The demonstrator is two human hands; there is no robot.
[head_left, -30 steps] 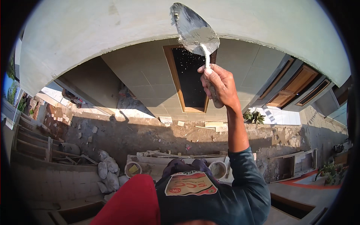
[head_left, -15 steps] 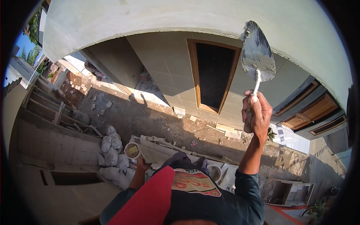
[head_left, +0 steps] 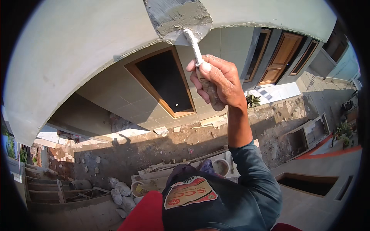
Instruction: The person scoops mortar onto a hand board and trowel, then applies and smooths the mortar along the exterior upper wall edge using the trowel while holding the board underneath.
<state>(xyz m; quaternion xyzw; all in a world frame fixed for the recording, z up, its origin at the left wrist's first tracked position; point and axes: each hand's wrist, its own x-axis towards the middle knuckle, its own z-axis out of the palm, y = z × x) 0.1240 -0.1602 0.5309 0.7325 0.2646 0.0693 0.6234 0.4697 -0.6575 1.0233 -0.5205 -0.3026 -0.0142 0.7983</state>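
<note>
My right hand (head_left: 221,82) is wrapped round the dark, dirty handle of a trowel (head_left: 177,21), raised high in front of me. Its metal blade, smeared with grey wet plaster, reaches out of the top of the picture over the lower edge of a pale, smooth plastered band (head_left: 84,46); I cannot tell whether it touches it. White plaster coats the trowel's bent neck. My left hand is out of view, with red cloth (head_left: 146,211) at the bottom left.
Below are a tiled wall with a dark window (head_left: 162,81), wooden door (head_left: 279,57), plant (head_left: 253,101) and rubble-strewn ground (head_left: 162,150). Planks (head_left: 154,171) hold buckets (head_left: 221,167) by my legs. White sacks (head_left: 119,192) and timber frames (head_left: 44,184) lie at lower left.
The trowel moved right and down, then back left and up to the band's edge. My left hand, seen half a second ago near a bucket, has left view. The view has turned.
</note>
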